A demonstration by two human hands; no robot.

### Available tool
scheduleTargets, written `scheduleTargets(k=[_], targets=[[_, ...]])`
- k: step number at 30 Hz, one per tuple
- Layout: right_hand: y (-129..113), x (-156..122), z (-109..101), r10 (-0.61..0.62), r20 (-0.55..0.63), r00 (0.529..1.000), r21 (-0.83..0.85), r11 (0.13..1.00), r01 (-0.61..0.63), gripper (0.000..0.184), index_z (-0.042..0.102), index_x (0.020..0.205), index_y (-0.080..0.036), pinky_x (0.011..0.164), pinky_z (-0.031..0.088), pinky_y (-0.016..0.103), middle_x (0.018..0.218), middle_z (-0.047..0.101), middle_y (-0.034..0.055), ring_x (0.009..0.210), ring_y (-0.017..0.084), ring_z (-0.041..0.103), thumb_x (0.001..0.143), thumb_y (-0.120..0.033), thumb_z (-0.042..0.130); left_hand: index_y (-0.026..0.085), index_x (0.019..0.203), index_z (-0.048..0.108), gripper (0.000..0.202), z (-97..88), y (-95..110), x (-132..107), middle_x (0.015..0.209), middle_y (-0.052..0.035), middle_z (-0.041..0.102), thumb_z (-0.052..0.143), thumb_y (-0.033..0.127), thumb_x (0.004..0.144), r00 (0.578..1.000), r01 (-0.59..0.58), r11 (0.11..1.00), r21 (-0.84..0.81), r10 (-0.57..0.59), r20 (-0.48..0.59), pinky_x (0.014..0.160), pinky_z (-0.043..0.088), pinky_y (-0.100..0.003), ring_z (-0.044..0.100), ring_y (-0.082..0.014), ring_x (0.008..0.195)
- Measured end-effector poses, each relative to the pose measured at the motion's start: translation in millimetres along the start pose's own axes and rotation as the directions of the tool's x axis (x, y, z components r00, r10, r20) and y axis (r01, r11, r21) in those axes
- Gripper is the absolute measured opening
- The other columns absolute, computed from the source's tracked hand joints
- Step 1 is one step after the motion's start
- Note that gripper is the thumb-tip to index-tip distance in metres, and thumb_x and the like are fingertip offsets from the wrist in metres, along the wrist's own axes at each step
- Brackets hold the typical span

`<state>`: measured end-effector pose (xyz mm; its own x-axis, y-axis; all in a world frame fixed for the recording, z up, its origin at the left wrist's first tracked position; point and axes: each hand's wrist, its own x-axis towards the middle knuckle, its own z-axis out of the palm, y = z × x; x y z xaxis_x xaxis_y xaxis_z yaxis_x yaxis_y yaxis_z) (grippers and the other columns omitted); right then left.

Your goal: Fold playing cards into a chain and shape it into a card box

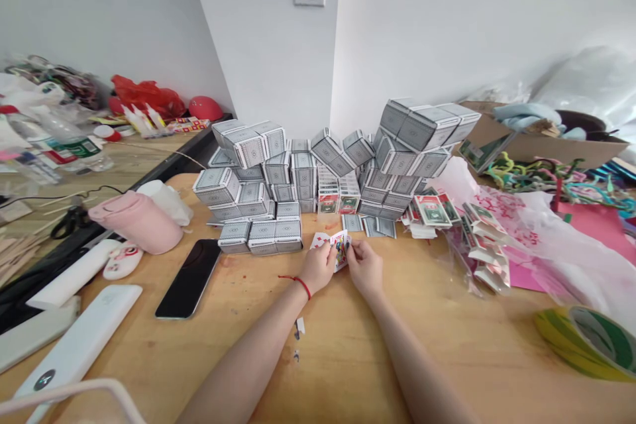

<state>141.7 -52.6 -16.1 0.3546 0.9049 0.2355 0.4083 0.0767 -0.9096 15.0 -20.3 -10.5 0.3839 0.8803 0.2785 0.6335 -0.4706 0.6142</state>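
Observation:
In the middle of the table, my left hand (320, 265) and my right hand (366, 266) are close together, pinching playing cards (340, 246) between them. A court card faces up at a tilt, and a red diamond card (318, 239) shows beside my left fingers. How many cards are held I cannot tell. Just beyond my hands, grey-backed playing cards (376, 226) lie flat on the wood. Behind them stand stacks of grey patterned card blocks (275, 236), some tilted on top of others. Red and green card boxes (433, 210) lie to the right.
A black phone (189, 278) and a pink roll (139, 222) are on the left, with a long white device (82, 341) nearer me. Opened card boxes (485, 238) lie on plastic at right, near yellow-green tape (589, 341). Paper scraps (300, 326) dot the tabletop (338, 358).

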Motion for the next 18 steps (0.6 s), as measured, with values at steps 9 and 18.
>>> scheduleTargets(k=[9,18], targets=[[6.0,0.8,1.0,-0.263,-0.115,0.958,-0.523,0.836,0.167,0.027,0.062,0.087,-0.016,0.052,0.040,0.022,0.069,0.068,0.0068,0.057,0.015,0.062,0.083,-0.030,0.039,0.017,0.062,0.046,0.029,-1.0,7.3,-0.9,0.058,-0.0049,0.057,0.031,0.025,0.086,0.991,-0.068,0.997,0.034,0.064,0.116,0.050,0.034,-0.026,0.052,-0.0145,0.052],[4.5,2.1,0.5,-0.312,-0.127,0.941,-0.571,0.799,0.188,0.027,0.060,0.079,-0.017,0.047,0.034,0.020,0.060,0.064,0.0042,0.050,0.013,0.058,0.084,-0.031,0.038,0.017,0.065,0.050,0.030,-1.0,7.8,-1.8,0.060,-0.0066,0.059,0.030,0.025,0.086,0.990,-0.099,0.989,0.105,0.087,0.111,0.049,0.033,-0.028,0.053,-0.0163,0.054]])
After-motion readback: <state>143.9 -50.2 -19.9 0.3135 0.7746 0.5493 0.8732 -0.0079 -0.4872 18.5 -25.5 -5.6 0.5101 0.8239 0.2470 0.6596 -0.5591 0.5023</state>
